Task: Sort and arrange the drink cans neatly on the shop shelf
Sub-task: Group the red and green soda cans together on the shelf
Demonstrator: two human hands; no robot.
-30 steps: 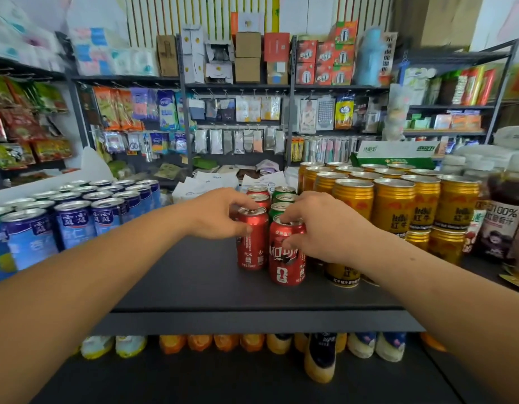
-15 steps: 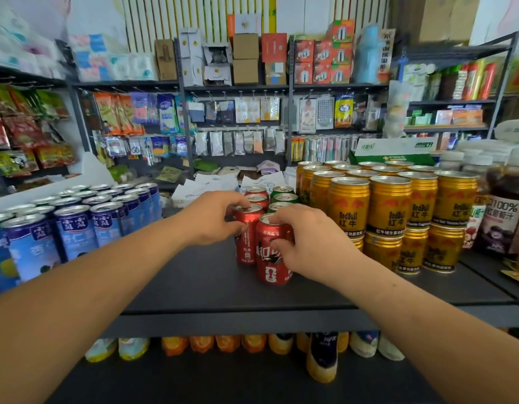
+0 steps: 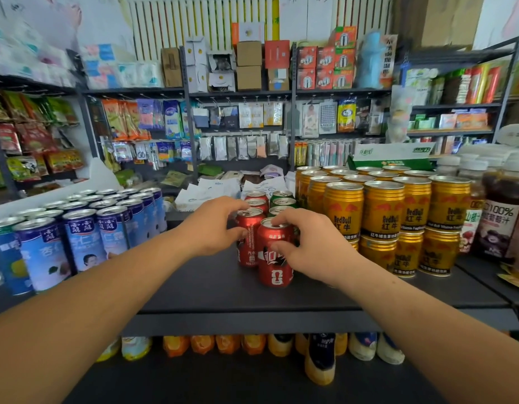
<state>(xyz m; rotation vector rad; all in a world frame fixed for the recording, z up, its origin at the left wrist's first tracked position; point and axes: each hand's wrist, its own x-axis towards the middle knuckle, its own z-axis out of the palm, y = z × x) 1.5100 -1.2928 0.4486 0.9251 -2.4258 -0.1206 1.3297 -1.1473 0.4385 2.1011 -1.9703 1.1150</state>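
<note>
Soda cans (image 3: 261, 228) between almond-drink cans (image 3: 86, 228) and Red Bull stacks (image 3: 398, 217).

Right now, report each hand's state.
Left hand: closed on the second red cola can from the front.
Right hand: closed on the front red cola can, fingers on its rim.
</note>
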